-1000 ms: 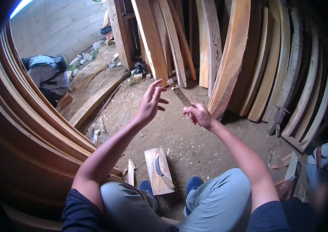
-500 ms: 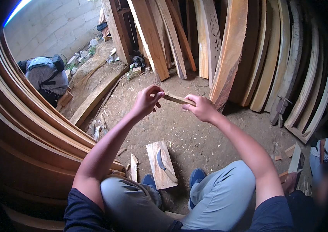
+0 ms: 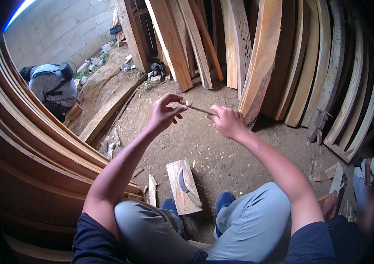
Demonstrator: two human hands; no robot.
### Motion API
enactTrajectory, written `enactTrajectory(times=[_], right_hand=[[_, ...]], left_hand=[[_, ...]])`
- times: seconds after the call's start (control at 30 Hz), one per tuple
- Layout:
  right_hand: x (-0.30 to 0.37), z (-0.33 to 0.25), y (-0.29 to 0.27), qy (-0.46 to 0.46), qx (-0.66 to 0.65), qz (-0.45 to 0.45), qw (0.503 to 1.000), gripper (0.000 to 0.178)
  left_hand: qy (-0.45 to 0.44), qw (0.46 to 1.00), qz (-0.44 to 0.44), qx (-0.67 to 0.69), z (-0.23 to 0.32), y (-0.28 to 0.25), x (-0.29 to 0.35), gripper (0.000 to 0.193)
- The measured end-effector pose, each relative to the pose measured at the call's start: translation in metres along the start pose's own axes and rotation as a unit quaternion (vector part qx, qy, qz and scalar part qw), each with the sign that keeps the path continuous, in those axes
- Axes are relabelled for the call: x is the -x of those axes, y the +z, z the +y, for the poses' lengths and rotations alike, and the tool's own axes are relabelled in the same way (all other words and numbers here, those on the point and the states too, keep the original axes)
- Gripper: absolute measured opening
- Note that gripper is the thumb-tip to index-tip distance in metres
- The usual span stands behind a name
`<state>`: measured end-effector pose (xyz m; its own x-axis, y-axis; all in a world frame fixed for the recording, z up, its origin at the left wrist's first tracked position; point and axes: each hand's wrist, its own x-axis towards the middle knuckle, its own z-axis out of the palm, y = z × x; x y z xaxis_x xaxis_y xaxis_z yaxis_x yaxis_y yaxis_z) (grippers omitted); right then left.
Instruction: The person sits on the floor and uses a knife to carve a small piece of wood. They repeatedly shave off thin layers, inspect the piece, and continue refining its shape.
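Out in front of me, my left hand (image 3: 165,114) and my right hand (image 3: 229,122) hold a narrow wooden stick (image 3: 201,109) by its two ends. Seen nearly edge-on, it looks thin, with a small pale spot at the left end. My left thumb and fingers pinch that end, the other fingers curled loosely. The right hand is closed round the other end, its fingertips partly hidden. Below, between my feet, a curved knife (image 3: 182,180) with a pale wooden handle lies on a rectangular wood block (image 3: 174,170), touched by neither hand.
Long boards (image 3: 257,61) lean upright along the far and right sides; more boards (image 3: 41,127) are stacked at the left. A beam (image 3: 112,110) lies on the dirt floor (image 3: 151,154). A pointed wood scrap (image 3: 152,191) is beside the block. Two people (image 3: 52,86) are at the far left and right.
The stick has been turned about its length, from its broad side showing to nearly edge-on. Both hands have shifted slightly; the knife and block have stayed put.
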<state>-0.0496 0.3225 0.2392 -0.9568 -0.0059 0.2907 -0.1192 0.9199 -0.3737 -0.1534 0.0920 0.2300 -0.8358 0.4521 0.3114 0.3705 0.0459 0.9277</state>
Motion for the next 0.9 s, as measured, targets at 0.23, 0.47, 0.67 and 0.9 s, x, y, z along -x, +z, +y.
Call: enactTrajectory(times=[0.23,0.47,0.67,0.9], right_hand=[[-0.003,0.018,0.006,-0.095,0.090,0.090,0.987,0.015],[0.001,0.018,0.010,-0.115,0.112,0.102,0.982,0.012],[0.000,0.009,0.010,-0.118,0.076,0.095,0.986,0.015],[-0.007,0.019,0.006,0.006,-0.125,-0.146,0.981,0.042]], left_hand=[[-0.006,1.000,-0.008,-0.022,0.002,0.005,0.003,0.023],[0.071,0.993,0.050,-0.085,0.004,0.012,0.003,0.024],[0.094,0.989,0.059,-0.097,-0.006,0.004,-0.001,0.024],[-0.002,0.998,0.010,-0.066,-0.012,0.004,-0.001,0.042]])
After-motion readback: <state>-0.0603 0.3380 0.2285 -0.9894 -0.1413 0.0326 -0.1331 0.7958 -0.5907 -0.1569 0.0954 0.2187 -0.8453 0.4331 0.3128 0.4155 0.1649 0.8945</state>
